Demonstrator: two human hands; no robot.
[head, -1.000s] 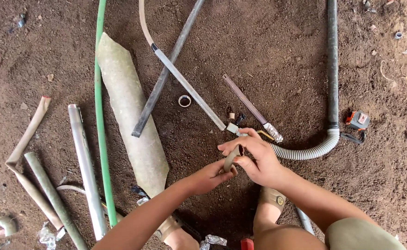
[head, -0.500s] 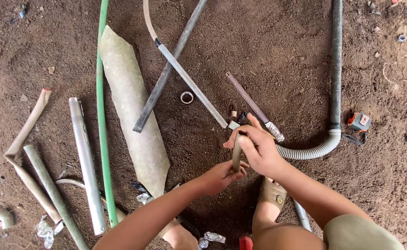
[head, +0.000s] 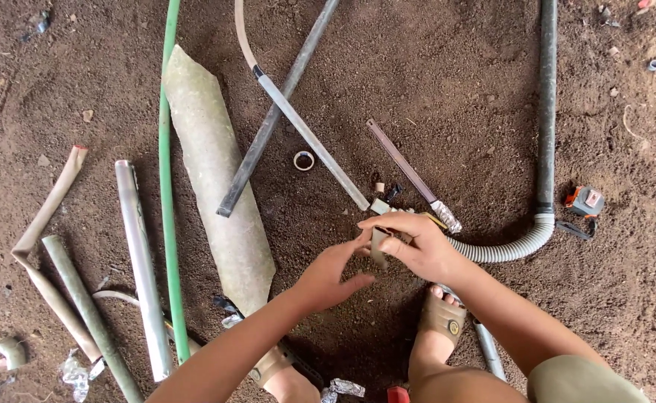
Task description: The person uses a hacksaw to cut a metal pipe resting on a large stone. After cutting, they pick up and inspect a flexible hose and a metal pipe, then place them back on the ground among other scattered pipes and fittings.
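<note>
my right hand (head: 410,246) pinches a short pipe piece (head: 379,246) – light, stiff, i'd say; best taken mid-length – left hand (head: 335,272) loose beside it.

Single head-worn view: looks steeply down, near, on brown dirt ground (head: 455,89) around both hands' shared grip.

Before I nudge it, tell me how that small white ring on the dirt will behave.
The small white ring looks thin and hollow, so probably very light. It lies flat on loose soil, so a push would likely slide or flip it rather than roll it. Stood on edge, it could roll.
</note>
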